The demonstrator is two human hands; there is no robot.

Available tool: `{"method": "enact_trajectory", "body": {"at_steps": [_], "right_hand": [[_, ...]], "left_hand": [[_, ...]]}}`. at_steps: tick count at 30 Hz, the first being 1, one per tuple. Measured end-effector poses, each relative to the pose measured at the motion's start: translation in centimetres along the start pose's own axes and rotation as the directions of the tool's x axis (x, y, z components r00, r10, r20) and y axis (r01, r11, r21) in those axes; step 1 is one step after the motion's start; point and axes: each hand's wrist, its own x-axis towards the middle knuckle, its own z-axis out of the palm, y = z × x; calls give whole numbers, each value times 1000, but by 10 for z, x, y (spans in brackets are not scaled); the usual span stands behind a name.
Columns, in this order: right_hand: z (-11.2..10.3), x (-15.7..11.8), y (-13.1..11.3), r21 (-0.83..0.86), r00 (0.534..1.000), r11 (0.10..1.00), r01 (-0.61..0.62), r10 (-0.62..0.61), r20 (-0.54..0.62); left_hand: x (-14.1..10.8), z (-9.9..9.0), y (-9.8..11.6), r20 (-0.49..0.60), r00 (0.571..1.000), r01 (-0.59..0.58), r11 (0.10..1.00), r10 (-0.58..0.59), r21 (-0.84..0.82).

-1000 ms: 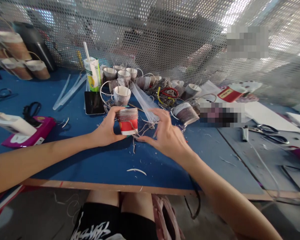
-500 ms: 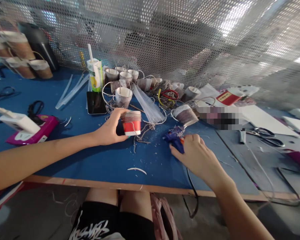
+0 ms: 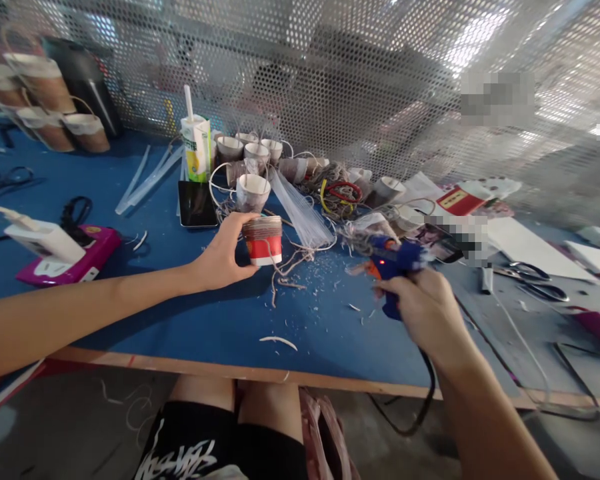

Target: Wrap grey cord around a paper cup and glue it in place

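Observation:
My left hand (image 3: 226, 257) is closed around the side of a red and white paper cup (image 3: 265, 248), whose upper part is wound with grey-brown cord. A loose tail of the cord (image 3: 275, 283) trails from the cup onto the blue table. My right hand (image 3: 427, 313) grips a blue hot glue gun (image 3: 397, 260) with an orange trigger and a small lit red light, held above the table. Its nozzle points left, towards the cup but well apart from it. A black cable runs down from the gun over the table edge.
Behind the cup stand several cord-wrapped cups (image 3: 253, 192), a drink carton (image 3: 196, 148) and a phone (image 3: 197, 204). Glue sticks (image 3: 300, 207) lie beside tangled cord. A magenta power strip (image 3: 73, 260) is at left, scissors (image 3: 535, 280) at right. A perforated metal screen (image 3: 290, 80) closes the back.
My right hand has picked the glue gun up off the table and moved it to the right, its nozzle now turned left. My left hand still holds the cup in nearly the same place.

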Motion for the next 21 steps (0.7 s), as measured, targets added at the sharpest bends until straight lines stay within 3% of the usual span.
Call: {"method": "enact_trajectory", "body": {"at_steps": [3, 6, 9, 13, 21], "right_hand": [[-1, 19, -15, 423, 986, 902, -90, 22, 165], [14, 39, -23, 635, 924, 761, -134, -136, 357], [36, 48, -16, 671, 918, 735, -99, -193, 347], [59, 41, 2, 570, 946, 820, -40, -153, 286], [70, 37, 11, 519, 938, 850, -91, -103, 332]], "left_hand": [[-1, 1, -2, 10, 999, 38, 999, -38, -9], [-1, 1, -4, 16, 995, 97, 995, -96, -27], [0, 1, -5, 25, 992, 127, 991, -126, -32], [0, 0, -4, 18, 993, 121, 992, -121, -20], [1, -2, -2, 22, 995, 96, 995, -96, 1]]}}
